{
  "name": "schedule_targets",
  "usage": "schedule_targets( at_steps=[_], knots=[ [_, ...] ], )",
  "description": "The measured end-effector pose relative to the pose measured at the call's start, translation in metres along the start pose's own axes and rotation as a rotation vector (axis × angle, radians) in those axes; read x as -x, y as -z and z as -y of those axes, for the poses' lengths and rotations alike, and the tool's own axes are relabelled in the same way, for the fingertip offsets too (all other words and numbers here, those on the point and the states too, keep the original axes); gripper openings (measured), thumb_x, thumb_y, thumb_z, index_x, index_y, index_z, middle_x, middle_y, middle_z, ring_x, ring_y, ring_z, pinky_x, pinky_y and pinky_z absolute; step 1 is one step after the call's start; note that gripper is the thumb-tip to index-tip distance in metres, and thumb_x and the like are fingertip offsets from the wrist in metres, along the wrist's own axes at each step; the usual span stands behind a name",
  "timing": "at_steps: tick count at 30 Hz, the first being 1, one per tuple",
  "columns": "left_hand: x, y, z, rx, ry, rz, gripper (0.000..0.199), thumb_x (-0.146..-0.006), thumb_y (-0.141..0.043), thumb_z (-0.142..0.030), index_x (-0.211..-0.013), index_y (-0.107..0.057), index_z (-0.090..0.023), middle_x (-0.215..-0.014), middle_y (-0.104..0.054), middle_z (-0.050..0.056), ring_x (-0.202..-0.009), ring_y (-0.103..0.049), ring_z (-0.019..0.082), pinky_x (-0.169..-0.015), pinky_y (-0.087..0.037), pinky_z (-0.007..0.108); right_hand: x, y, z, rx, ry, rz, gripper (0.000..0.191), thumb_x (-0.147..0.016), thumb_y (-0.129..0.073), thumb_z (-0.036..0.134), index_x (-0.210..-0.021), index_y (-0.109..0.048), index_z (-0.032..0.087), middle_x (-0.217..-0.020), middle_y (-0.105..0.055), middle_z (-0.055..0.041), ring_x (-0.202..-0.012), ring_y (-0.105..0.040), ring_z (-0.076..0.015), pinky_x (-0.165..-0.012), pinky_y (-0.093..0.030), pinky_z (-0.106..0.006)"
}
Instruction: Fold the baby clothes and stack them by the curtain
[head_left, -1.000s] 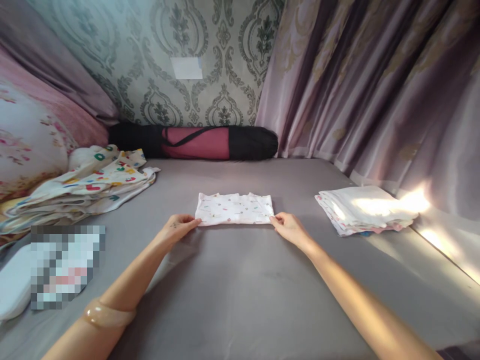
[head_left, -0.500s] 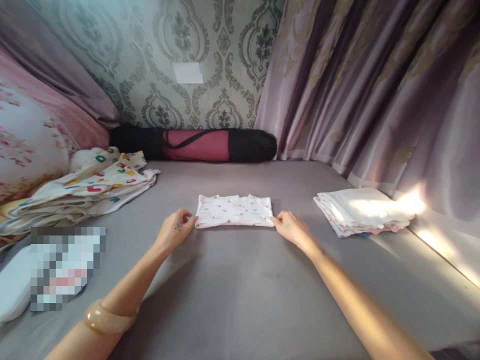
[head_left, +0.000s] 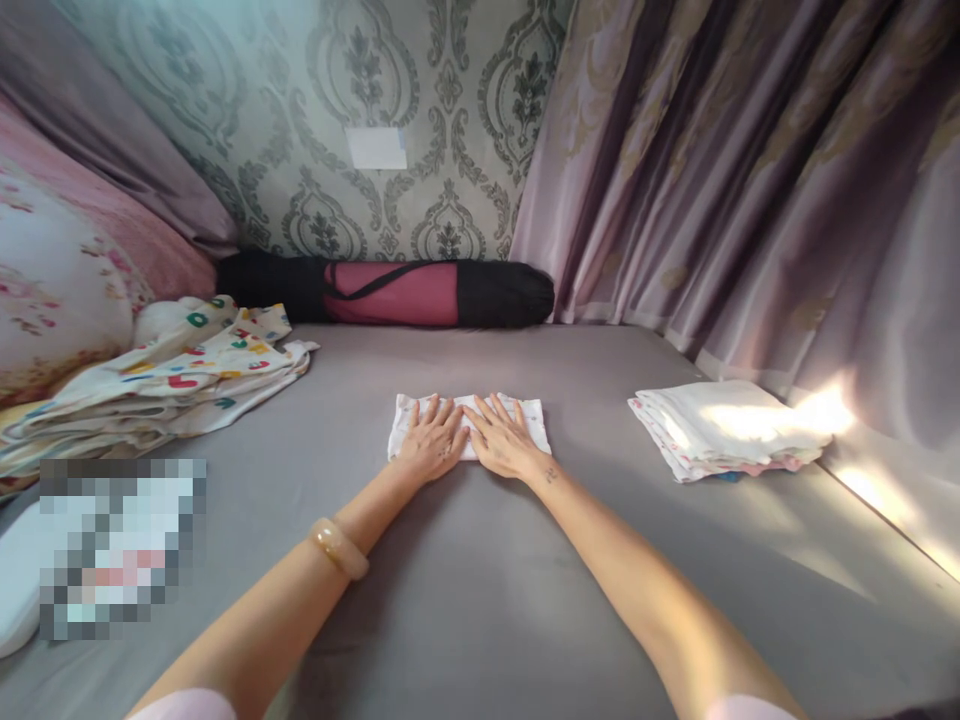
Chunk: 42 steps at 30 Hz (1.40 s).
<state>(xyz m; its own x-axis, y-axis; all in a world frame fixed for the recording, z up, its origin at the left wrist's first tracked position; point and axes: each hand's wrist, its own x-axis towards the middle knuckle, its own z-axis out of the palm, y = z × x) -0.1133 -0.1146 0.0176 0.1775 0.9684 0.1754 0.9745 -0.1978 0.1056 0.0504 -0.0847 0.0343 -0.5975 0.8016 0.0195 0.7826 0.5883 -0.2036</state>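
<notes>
A white printed cloth (head_left: 537, 424), folded into a flat rectangle, lies on the grey sheet (head_left: 480, 580) in the middle of the view. My left hand (head_left: 431, 438) rests flat on its left half, fingers apart. On the right half lies my right hand (head_left: 504, 436), palm down with its fingers spread. The two thumbs nearly meet at the centre. Much of the cloth is hidden under the hands; its top edge and both ends show.
A stack of folded cloths (head_left: 731, 425) is at the right, partly sunlit. At the left are crumpled patterned fabric (head_left: 187, 365), a white object (head_left: 19, 590) and a blurred-out item (head_left: 127, 550). A black and maroon roll bag (head_left: 394, 292) lies along the wall, beside a curtain (head_left: 675, 180).
Both hands have let go of the cloth's side corners and moved inward. They now lie flat on top of it. The cloth itself stays in about the same place.
</notes>
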Motion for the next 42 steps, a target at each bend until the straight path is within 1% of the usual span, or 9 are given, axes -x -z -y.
schedule_targets(
  at_steps=[4,11,16,21,25,27,34,39,42],
  knots=[
    [0.005,-0.001,0.003,0.009,0.048,0.037,0.056,-0.098,-0.026,-0.047,-0.147,-0.039,-0.021,-0.155,-0.034,0.01,-0.144,-0.021,0.04,-0.11,-0.011,0.068,0.004,-0.003,-0.003,-0.013,-0.014,-0.022,0.055,-0.098,-0.027,0.04,-0.152,-0.028,0.029,-0.161,-0.019,-0.0015,-0.147,-0.008,-0.0349,-0.113,-0.006,-0.065],
    [0.003,-0.007,0.004,0.028,0.065,0.006,0.056,-0.097,-0.028,-0.049,-0.147,-0.04,-0.026,-0.154,-0.036,0.009,-0.143,-0.024,0.041,-0.109,-0.008,0.07,0.004,-0.008,-0.002,0.008,-0.038,-0.054,0.055,-0.098,-0.029,0.041,-0.152,-0.03,0.031,-0.16,-0.023,-0.002,-0.146,-0.011,-0.0372,-0.111,-0.007,-0.067],
    [0.002,-0.011,0.005,0.019,0.097,-0.016,0.06,-0.096,-0.029,-0.051,-0.144,-0.042,-0.018,-0.154,-0.034,0.017,-0.142,-0.027,0.038,-0.11,-0.012,0.066,0.002,-0.01,-0.003,0.005,-0.057,-0.045,0.058,-0.098,-0.028,0.042,-0.152,-0.029,0.024,-0.159,-0.025,-0.0045,-0.147,-0.01,-0.0334,-0.113,-0.005,-0.063],
    [0.005,-0.009,0.002,-0.02,0.153,-0.068,0.07,-0.094,-0.031,-0.054,-0.144,-0.039,-0.007,-0.15,-0.037,0.024,-0.141,-0.03,0.036,-0.113,-0.015,0.058,0.003,-0.011,-0.001,0.027,-0.125,-0.089,0.067,-0.097,-0.029,0.048,-0.151,-0.028,0.009,-0.159,-0.021,-0.0159,-0.147,-0.012,-0.0308,-0.115,-0.004,-0.057],
    [0.009,-0.004,0.003,-0.041,0.158,-0.174,0.072,-0.095,-0.027,-0.053,-0.142,-0.042,0.0,-0.146,-0.042,0.026,-0.141,-0.031,0.036,-0.117,-0.007,0.053,0.011,-0.005,-0.005,0.101,-0.19,-0.175,0.076,-0.093,-0.03,0.065,-0.148,-0.038,0.013,-0.158,-0.021,-0.0191,-0.146,-0.012,-0.0364,-0.114,0.002,-0.059],
    [0.011,-0.004,0.007,-0.051,0.165,-0.207,0.073,-0.096,-0.025,-0.053,-0.141,-0.043,0.002,-0.147,-0.041,0.027,-0.142,-0.03,0.035,-0.118,-0.006,0.051,0.015,-0.002,-0.011,0.115,-0.198,-0.176,0.076,-0.093,-0.028,0.065,-0.148,-0.037,0.013,-0.158,-0.021,-0.0195,-0.146,-0.012,-0.036,-0.114,0.002,-0.058],
    [0.01,-0.007,0.017,-0.029,0.306,0.015,0.078,-0.095,-0.025,-0.059,-0.146,-0.037,-0.002,-0.152,-0.033,0.024,-0.144,-0.024,0.037,-0.115,-0.02,0.05,0.015,-0.004,-0.026,0.036,-0.33,-0.046,0.08,-0.096,-0.022,0.06,-0.152,-0.025,0.003,-0.159,-0.018,-0.0202,-0.148,-0.01,-0.0312,-0.118,-0.008,-0.046],
    [0.008,-0.003,0.018,-0.032,0.318,0.103,0.079,-0.095,-0.021,-0.06,-0.149,-0.03,-0.002,-0.155,-0.028,0.021,-0.146,-0.018,0.035,-0.116,-0.021,0.049,0.012,-0.009,-0.025,0.029,-0.361,-0.035,0.084,-0.096,-0.019,0.061,-0.151,-0.021,-0.002,-0.159,-0.015,-0.0204,-0.148,-0.007,-0.0295,-0.119,-0.007,-0.042],
    [0.008,0.003,0.021,-0.021,0.294,0.13,0.077,-0.096,-0.02,-0.058,-0.148,-0.033,-0.003,-0.155,-0.03,0.021,-0.145,-0.021,0.035,-0.114,-0.024,0.052,0.012,-0.003,-0.028,-0.017,-0.356,0.004,0.086,-0.095,-0.016,0.063,-0.152,-0.019,-0.001,-0.16,-0.013,-0.0187,-0.148,-0.005,-0.0288,-0.119,-0.007,-0.043]
  ],
)
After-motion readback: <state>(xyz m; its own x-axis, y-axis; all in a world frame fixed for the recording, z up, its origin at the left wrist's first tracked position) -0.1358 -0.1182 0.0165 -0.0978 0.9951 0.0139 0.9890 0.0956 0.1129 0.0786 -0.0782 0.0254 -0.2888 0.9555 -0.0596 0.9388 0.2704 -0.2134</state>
